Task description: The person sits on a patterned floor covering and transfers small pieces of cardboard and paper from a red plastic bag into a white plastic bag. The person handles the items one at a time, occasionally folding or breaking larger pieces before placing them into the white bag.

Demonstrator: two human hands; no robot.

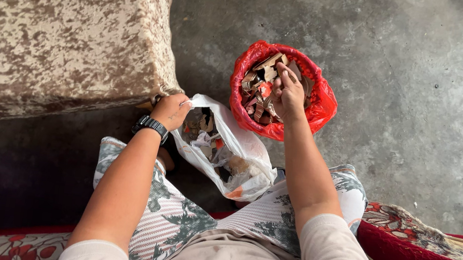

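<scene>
Head view: left hand (170, 109) pinched shut on rim of white plastic bag (242, 161), held open between knees. Right hand (289, 93) closed on brown scrap inside red bag (323, 103) on concrete floor (422, 112). Risk judged: rim held on one side only, mouth may sag, scraps dropped onto floor during transfer.

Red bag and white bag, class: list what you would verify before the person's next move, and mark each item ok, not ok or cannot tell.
1. Red bag mouth open, on the floor: ok.
2. Right hand inside it, on the scraps: ok.
3. Right hand has pinched a piece: cannot tell.
4. Left hand grips the rim of the white bag: ok.
5. White bag mouth held open: ok.
6. White bag has room left: cannot tell.
</scene>
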